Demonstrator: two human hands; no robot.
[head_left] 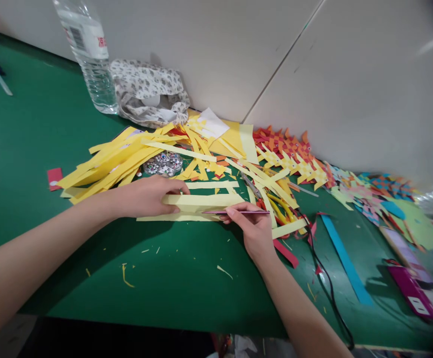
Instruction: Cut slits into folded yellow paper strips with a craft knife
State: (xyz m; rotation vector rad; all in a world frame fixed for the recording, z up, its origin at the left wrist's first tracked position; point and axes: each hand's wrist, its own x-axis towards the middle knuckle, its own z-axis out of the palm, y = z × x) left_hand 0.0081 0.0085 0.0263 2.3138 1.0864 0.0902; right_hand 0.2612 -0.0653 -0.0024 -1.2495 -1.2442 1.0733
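A folded pale yellow paper strip [201,202] lies in front of me, with another pale yellow edge showing beneath it. My left hand [155,195] grips its left end between the thumb below and the curled fingers above. Over the strip's right part, my right hand [252,227] pinches a slim, pointed, purplish-red tool [254,212]. Its tip points left along the paper; I cannot tell whether it is a knife or a pen. Just behind lies a narrow pale strip [212,185]. Scissors with a grey blade [251,186] rest among the strips beyond my right hand.
Many yellow strips [115,164] are heaped behind my left hand, beside a round clear case of googly eyes [163,163]. A water bottle [93,64] and patterned pouch [149,92] stand against the wall. Woven paper fish [291,161], a black cable [323,273] and a blue strip [345,258] lie right.
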